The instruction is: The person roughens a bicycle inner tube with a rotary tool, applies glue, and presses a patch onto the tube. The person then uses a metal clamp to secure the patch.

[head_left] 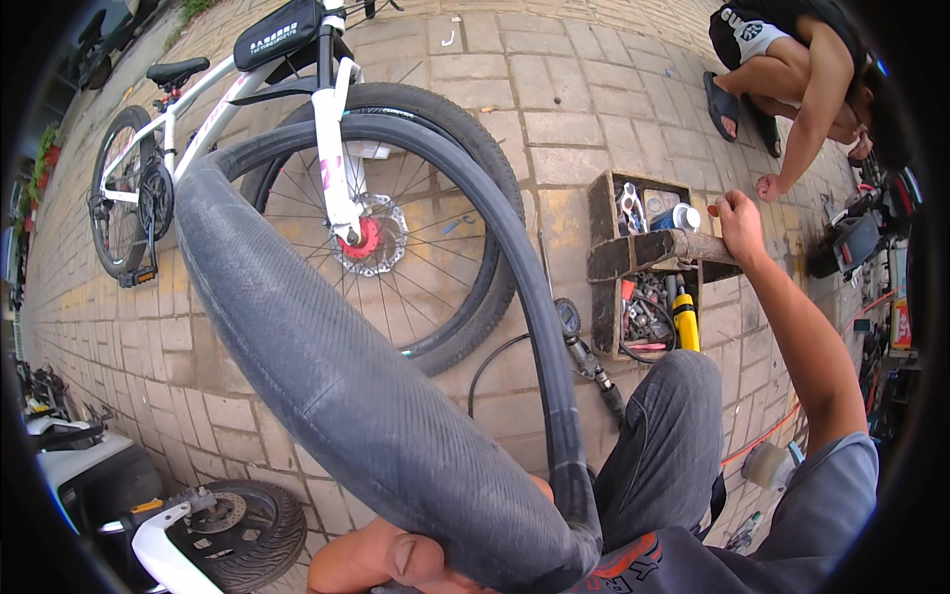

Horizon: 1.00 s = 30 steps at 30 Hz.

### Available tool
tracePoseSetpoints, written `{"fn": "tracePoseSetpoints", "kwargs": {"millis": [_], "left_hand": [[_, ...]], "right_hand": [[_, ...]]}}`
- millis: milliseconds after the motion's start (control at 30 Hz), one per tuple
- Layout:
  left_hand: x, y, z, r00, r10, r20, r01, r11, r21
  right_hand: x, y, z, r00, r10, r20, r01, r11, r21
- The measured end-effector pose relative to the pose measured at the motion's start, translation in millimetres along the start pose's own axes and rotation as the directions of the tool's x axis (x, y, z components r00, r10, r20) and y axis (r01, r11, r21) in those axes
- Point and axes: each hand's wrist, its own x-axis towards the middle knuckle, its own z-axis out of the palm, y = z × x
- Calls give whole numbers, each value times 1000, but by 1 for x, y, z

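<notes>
A fat, inflated black inner tube [327, 366] loops across the middle of the view, swollen on its near side and thinner on its far side. Low in the picture, my left hand [411, 562] grips the tube's swollen part from below; most of its fingers are hidden behind the rubber. My right hand [740, 226] reaches to the right end of a worn wooden toolbox [658, 249], just above its handle board. Its fingers are curled closed, and a small orange-brown spot shows at the fingertips. Tools, a white-capped blue can [683, 218] and a yellow bottle [685, 322] fill the toolbox.
Behind the tube stands a white bicycle [332, 168] with its front wheel. A hand pump or inflator with a gauge [567, 317] lies by the toolbox. Another person [816, 74] crouches at the far right. At lower left is a scooter wheel [242, 535].
</notes>
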Motion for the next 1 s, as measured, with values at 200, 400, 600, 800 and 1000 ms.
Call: {"fn": "tracePoseSetpoints", "kwargs": {"millis": [200, 400, 600, 800, 1000], "left_hand": [[1, -1, -34, 992, 123, 28, -122, 991, -51], [7, 8, -35, 989, 103, 104, -105, 994, 18], [6, 6, -11, 966, 183, -185, -124, 949, 290], [15, 46, -8, 959, -70, 276, -281, -91, 955], [67, 48, -65, 853, 77, 515, -498, -171, 850]], "right_hand": [[3, 4, 2, 1000, 15, -7, -15, 1000, 17], [3, 7, 4, 1000, 11, -10, -10, 999, 35], [1, 3, 3, 1000, 9, -15, -8, 999, 40], [3, 6, 4, 1000, 21, -23, -20, 999, 42], [0, 5, 2, 1000, 23, -19, -23, 1000, 11]]}}
